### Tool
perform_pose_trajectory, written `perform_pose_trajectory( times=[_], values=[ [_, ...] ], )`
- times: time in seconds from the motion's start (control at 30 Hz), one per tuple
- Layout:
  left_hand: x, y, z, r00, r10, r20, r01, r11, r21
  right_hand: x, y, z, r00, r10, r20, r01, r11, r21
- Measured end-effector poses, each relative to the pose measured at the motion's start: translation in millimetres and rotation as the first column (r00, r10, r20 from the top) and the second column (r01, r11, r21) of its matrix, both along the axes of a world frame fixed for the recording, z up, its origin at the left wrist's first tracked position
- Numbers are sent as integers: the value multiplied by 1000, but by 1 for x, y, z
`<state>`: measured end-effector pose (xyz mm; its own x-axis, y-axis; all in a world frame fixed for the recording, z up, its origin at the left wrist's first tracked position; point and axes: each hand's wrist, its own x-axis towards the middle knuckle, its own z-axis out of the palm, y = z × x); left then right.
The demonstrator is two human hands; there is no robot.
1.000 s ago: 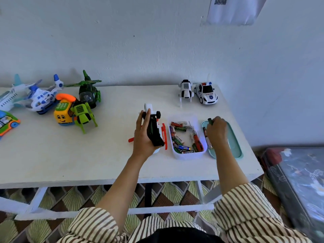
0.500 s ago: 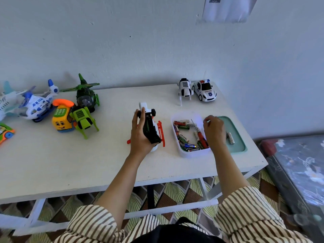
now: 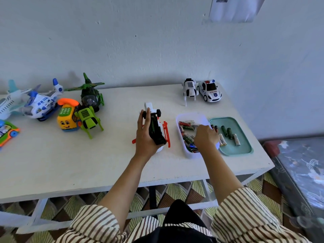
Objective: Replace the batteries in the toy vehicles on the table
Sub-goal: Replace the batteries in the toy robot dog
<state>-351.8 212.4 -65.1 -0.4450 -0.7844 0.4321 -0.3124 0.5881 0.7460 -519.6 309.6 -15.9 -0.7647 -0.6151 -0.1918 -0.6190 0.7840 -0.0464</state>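
My left hand (image 3: 146, 135) grips a white toy helicopter (image 3: 156, 127) with red skids, turned so its black underside faces up, just above the white table (image 3: 70, 163). To its right stands a white tub (image 3: 190, 154) filled with several batteries. My right hand (image 3: 206, 137) reaches down into that tub, fingers curled among the batteries; what they hold is hidden. Right of the tub lies a teal tray (image 3: 243, 149) with several loose batteries (image 3: 228, 132) on it.
At the back right stand a white robot dog (image 3: 190, 89) and a police car (image 3: 209, 91). The left side holds a green helicopter (image 3: 91, 95), a yellow phone toy (image 3: 67, 116), a lime vehicle (image 3: 88, 120), white-blue planes (image 3: 38, 104) and a colourful toy (image 3: 7, 132). A dark mattress (image 3: 301, 172) lies right.
My right hand left the teal tray, where batteries now lie, and moved left into the white tub. My left hand keeps its grip on the helicopter.
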Motion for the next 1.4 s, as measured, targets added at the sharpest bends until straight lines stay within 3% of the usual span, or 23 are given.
perform_pose_trajectory(
  times=[0.17,0.33,0.4,0.5,0.63,0.87,1.0,1.2,1.4],
  values=[
    [-1,0,0,1000,0,-6,0,1000,-15,-1,-10,5,1000,-23,-8,21,980,-198],
    [-2,0,0,999,-8,35,9,1000,-28,3,-15,16,995,1,104,42,910,-413],
    [-2,0,0,998,2,61,-1,1000,-14,5,-16,19,995,40,93,19,832,-555],
    [-2,-1,0,997,-1,75,1,1000,-5,6,-19,22,979,191,76,-59,616,-786],
    [-5,-4,-1,996,-28,88,30,999,-17,15,-16,28,930,352,100,-35,358,-933],
    [-5,-3,1,997,4,81,-1,999,-37,40,-20,45,865,490,108,9,199,-980],
    [-5,-2,3,997,2,83,1,999,-35,52,-24,45,800,586,126,-9,222,-975],
    [-4,4,11,996,15,85,-10,998,-59,63,-21,20,738,668,-101,-351,252,-902],
    [-5,3,7,993,35,109,-28,998,-56,60,-30,27,775,630,-52,-296,288,-911]
  ],
)
